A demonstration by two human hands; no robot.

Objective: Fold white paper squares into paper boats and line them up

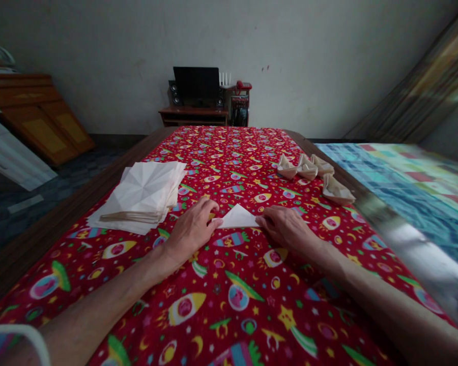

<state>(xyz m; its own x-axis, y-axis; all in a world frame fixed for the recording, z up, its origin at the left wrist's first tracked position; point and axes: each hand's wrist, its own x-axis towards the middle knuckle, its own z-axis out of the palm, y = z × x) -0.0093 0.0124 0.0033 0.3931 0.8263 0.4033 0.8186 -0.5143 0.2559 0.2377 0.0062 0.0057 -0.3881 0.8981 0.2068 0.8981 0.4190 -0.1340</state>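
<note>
A small white sheet of paper folded into a triangle [237, 217] lies on the red patterned cloth [229, 259], its point away from me. At its left corner, my left hand [195, 222] pinches the paper between thumb and curled fingers. My right hand [286, 223] grips the opposite corner, fingers pressed together with the thumb underneath. To the left sits a stack of creased paper sheets [143, 190], with folded pieces beneath the top one. Several folded paper boats [306, 168] stand on the cloth to the right, one of them [336, 190] nearer me.
The cloth covers a long table with a dark wooden edge [110, 189]. Beyond it stand a black monitor [196, 85] with speakers and a red telephone [243, 85]. A wooden cabinet [34, 117] is at the left, a bed with a patterned cover [412, 198] at the right.
</note>
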